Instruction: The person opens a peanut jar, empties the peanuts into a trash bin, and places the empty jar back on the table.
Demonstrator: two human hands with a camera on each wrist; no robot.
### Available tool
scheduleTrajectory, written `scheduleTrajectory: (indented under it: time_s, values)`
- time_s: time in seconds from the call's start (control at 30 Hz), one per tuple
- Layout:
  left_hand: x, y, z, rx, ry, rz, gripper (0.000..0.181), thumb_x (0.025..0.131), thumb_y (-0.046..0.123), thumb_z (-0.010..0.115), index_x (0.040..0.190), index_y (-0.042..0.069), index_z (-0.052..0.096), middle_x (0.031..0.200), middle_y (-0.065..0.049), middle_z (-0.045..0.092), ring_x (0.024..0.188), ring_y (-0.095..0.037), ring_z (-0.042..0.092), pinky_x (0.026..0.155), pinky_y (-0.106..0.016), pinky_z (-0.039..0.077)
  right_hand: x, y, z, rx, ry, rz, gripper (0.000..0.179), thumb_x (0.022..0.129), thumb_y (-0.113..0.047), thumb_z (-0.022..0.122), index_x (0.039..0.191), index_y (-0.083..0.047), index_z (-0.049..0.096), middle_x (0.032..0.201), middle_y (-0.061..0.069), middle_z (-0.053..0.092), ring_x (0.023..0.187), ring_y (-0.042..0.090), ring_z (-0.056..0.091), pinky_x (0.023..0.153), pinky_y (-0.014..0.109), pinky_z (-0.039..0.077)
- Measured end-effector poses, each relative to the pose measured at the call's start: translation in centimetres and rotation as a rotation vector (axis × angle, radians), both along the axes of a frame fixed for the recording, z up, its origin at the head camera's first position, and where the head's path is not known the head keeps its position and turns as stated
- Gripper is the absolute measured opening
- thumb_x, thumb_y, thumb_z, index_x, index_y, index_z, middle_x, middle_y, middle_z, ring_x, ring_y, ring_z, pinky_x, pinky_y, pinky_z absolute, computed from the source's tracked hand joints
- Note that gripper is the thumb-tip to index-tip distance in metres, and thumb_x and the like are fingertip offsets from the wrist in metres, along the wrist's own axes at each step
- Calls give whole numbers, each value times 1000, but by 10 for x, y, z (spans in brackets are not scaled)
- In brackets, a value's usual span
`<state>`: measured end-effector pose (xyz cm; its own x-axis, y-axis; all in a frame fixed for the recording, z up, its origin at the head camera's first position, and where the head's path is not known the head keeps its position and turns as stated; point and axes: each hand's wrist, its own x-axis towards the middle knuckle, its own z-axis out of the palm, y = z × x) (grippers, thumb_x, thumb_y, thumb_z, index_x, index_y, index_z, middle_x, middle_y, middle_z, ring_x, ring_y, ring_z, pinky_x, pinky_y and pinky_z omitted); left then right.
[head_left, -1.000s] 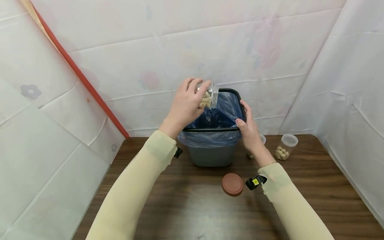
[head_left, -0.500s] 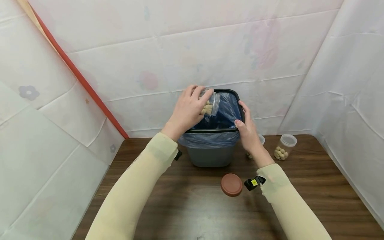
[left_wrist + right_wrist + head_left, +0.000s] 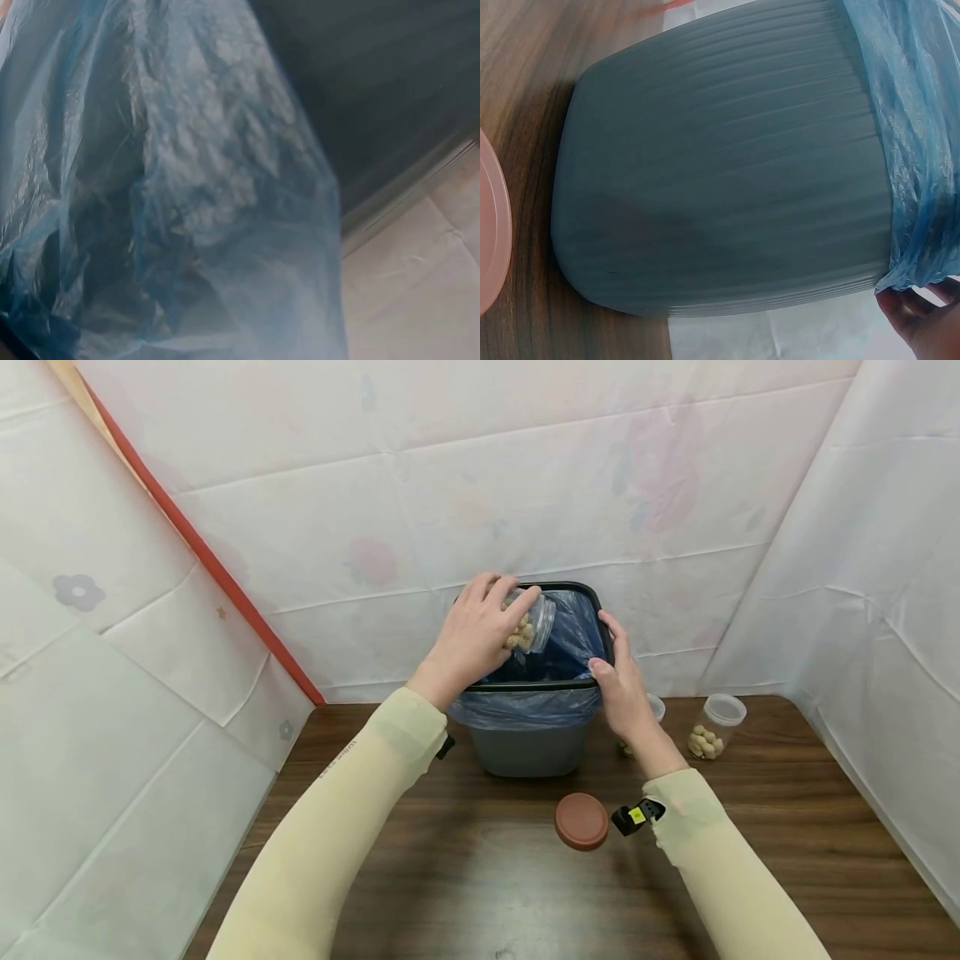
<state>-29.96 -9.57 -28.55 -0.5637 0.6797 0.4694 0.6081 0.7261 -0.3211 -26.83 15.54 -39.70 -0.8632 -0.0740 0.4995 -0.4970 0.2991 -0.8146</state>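
My left hand (image 3: 480, 631) grips a clear jar (image 3: 534, 622) tipped on its side over the trash can. Pale, lumpy pieces (image 3: 519, 635) lie inside the jar, whose mouth faces right into the can. The trash can (image 3: 532, 750) is grey with a black rim (image 3: 525, 686) and a blue plastic liner (image 3: 573, 635) folded over its edge. With thumb and fingers, my right hand (image 3: 622, 685) holds the right side of the rim. In the right wrist view its fingers (image 3: 907, 307) press the liner's edge. The left wrist view shows mostly liner (image 3: 225, 187), with the left hand hardly visible.
On the brown wooden table (image 3: 450, 893), a reddish round lid (image 3: 581, 821) lies in front of the trash can. A lidded clear jar (image 3: 716, 727) of similar pieces stands at right. Another jar (image 3: 657, 707) is partly hidden behind the right hand. White sheeting (image 3: 375, 510) surrounds the table.
My left hand has lowered the jar and moved slightly right, further into the trash can's opening. The jar's mouth tilts a little more downward. My right hand stays on the rim.
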Motion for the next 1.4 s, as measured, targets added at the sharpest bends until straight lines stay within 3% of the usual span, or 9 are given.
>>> scheduleTrajectory:
  time_s: [0.2, 0.57, 0.7, 1.03, 1.4]
  values:
    - [0, -1, 0, -5, 17, -7, 81, 89, 20, 91, 160, 14, 51, 154, -19, 54, 146, -42, 46, 123, -52, 40, 0, -1, -1, -6, 10, -2, 100, 95, -86, 42, 175, -28, 23, 181, 5, 18, 165, 38, 19, 122, 77, 22]
    - [-1, 0, 0, -46, 94, -41, 60, 101, 10, 74, 159, 16, 57, 152, -16, 57, 145, -37, 48, 125, -50, 36, -1, -3, -3, -2, 21, -11, 100, 96, -86, 42, 174, -27, 24, 181, 5, 20, 165, 39, 19, 125, 76, 19]
    - [0, 2, 0, -68, 112, -61, 59, 101, 10, 74, 158, 16, 58, 151, -16, 58, 143, -35, 49, 124, -48, 38, -1, -3, -2, -8, 12, -9, 98, 96, -83, 43, 174, -27, 24, 181, 5, 19, 165, 39, 19, 125, 76, 18]
    - [0, 2, 0, -94, 161, -85, 57, 102, 11, 75, 156, 16, 60, 151, -17, 59, 143, -36, 50, 124, -47, 38, -2, -4, -1, -10, 12, -6, 111, 90, -96, 42, 174, -27, 24, 181, 6, 19, 166, 40, 16, 126, 77, 15]
    - [0, 3, 1, -134, 128, -95, 54, 107, 6, 68, 158, 19, 59, 155, -13, 59, 150, -35, 47, 127, -48, 34, -1, -5, -2, -5, 5, -10, 107, 92, -93, 42, 175, -28, 23, 181, 5, 18, 166, 41, 16, 125, 77, 15]
